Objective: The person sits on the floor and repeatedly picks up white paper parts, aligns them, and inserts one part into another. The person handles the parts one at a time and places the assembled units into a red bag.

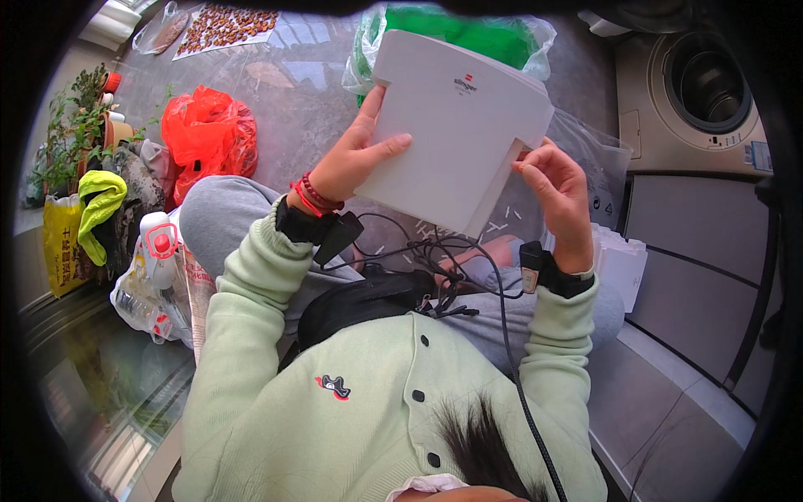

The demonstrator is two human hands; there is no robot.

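A stack of flat white cardboard blanks (447, 138) with notched sides and small print is tilted up in front of me. My left hand (361, 159) grips its left edge, thumb lying over the front face and the other fingers mostly behind. At a notch on the right edge, my right hand (556, 184) is closed in a pinch; whether a small scrap is between the fingertips cannot be made out. Small white paper strips (493, 226) lie scattered on the floor below the stack. More white cardboard pieces (617, 259) stand beside my right knee.
Beyond the stack sits a green-lined clear plastic bag (468, 29). A red plastic bag (209, 134), bottles in a clear bag (155, 276) and potted plants (79, 134) are on the left. A washing machine (648, 100) stands at right. Black cables (506, 318) hang between my wrists.
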